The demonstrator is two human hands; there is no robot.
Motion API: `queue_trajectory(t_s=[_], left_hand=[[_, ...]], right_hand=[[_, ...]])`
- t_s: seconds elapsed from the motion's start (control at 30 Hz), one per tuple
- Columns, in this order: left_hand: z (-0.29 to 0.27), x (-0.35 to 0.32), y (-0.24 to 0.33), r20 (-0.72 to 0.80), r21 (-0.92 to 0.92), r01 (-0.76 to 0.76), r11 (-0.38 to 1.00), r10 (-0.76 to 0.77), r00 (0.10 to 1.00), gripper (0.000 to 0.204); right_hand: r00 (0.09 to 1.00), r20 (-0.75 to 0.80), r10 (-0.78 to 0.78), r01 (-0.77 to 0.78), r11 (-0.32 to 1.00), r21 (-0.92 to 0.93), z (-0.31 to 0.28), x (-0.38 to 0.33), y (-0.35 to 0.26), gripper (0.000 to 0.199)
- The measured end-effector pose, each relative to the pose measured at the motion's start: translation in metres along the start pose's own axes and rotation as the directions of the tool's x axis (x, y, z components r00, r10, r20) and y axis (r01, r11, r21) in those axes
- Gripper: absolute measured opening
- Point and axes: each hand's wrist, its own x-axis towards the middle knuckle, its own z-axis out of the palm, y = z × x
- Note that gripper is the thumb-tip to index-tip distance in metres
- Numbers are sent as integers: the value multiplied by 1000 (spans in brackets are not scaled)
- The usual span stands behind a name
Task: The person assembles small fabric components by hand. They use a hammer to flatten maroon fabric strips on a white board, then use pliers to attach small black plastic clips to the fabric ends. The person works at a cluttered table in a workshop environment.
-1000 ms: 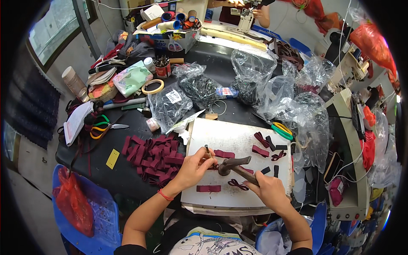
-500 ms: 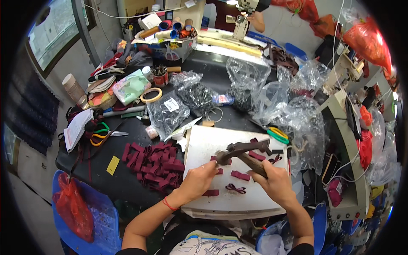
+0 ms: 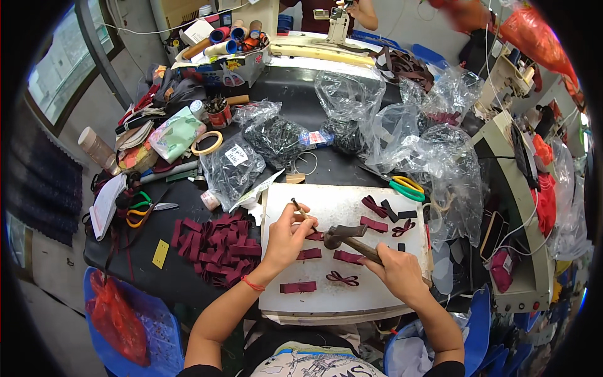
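Note:
My left hand (image 3: 287,235) pinches a slim metal punch (image 3: 296,204), which stands tilted over the white board (image 3: 370,300). In my right hand (image 3: 399,274) is a hammer (image 3: 344,232), gripped by its wooden handle, its head just right of the left fingers and over the board. Short folded burgundy ribbon pieces (image 3: 298,287) lie spaced out on the board; one sits beneath the left fingertips, partly hidden. A looped ribbon bow (image 3: 343,278) rests near the front, and another bow (image 3: 404,227) lies at the right.
Left of the board is a heap of burgundy ribbon pieces (image 3: 217,248), with a yellow plate (image 3: 161,254) beside it. Scissors with green and yellow handles (image 3: 407,188) lie at the board's far right corner. Clear plastic bags (image 3: 440,169) crowd the right; black-filled bags (image 3: 233,164) stand behind.
The hammer head has come away from the top of the punch, which now shows. My left hand has moved a little left and away from me. The whole view has shifted slightly.

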Motion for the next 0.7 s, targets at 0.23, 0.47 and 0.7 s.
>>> queue_trajectory(t_s=[0.23,0.47,0.7], left_hand=[[2,-2,4,69,209,-141,968,129,989,15],[8,-11,7,214,559,-398,727,337,917,13],[7,-1,10,194,559,-389,732,341,920,12]], right_hand=[[1000,-21,9,-8,999,44,-2,0,3,39],[863,-444,241,111,767,632,-63,12,-23,16],[986,-163,-33,43,997,59,-49,41,-7,38]])
